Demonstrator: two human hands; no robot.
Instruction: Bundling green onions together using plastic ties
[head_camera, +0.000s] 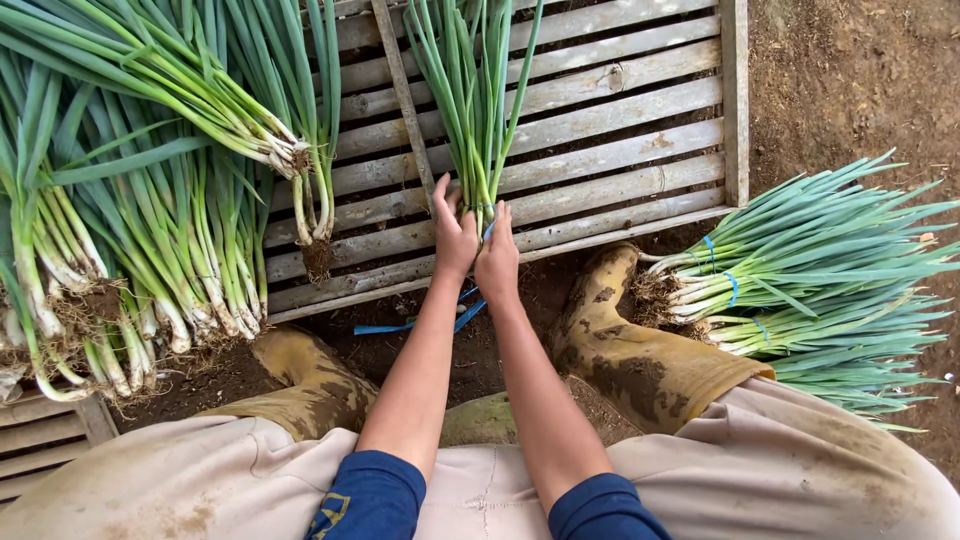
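- Both hands meet at the root end of a small bunch of green onions (473, 110): the left hand (455, 235) and the right hand (497, 258) are closed round its base from either side, fingers wrapped tight, the leaves running away from the person up the middle of the scene.
- Holding it low at the white stems seems to keep the loose stalks gathered and their ends level; a blue band (487, 230) peeps out between the hands, and more blue tie strip (415, 322) lies on the dirt just under the wrists.
- The bunch rests on a slatted wooden pallet (620, 130), near its near edge, which keeps it off the soil.
- To the left, a big pile of loose onions (130, 220) with muddy roots overlaps the pallet's left part, roots pointing near; room there is tight.
- To the right, off the pallet on the ground, lie tied bundles (800, 270) with blue bands, just beside the right muddy boot (630, 340).
- The left boot (300, 380) sits near the pallet's near edge.
- The far right slats of the pallet are bare; that side offers the most open room.
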